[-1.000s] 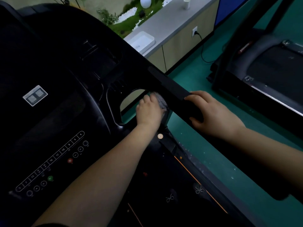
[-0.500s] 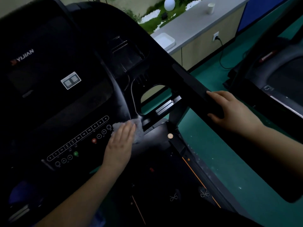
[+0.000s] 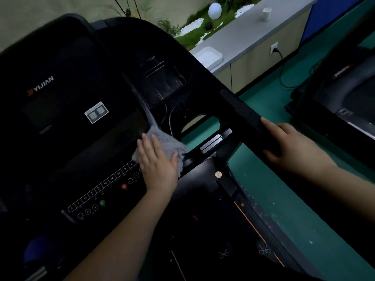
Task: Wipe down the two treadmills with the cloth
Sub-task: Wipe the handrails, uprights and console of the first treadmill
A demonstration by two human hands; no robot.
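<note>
A black treadmill console [image 3: 67,122] with a row of buttons fills the left of the head view. My left hand [image 3: 157,163] lies flat on a grey cloth [image 3: 169,144], pressing it against the console's right edge above the buttons. My right hand [image 3: 292,147] grips the black handrail [image 3: 243,116] that runs down to the right. The second treadmill [image 3: 349,94] stands at the far right, its belt partly in view.
A grey countertop [image 3: 253,31] with a white tray [image 3: 209,56] and a paper cup [image 3: 266,14] runs along the back. A wall socket [image 3: 274,49] has a cable trailing onto the green floor [image 3: 304,220]. The near treadmill's deck lies below.
My left hand has carried the cloth from the handrail's base down and left onto the console, then slightly up along its edge. My right hand stays on the handrail.
</note>
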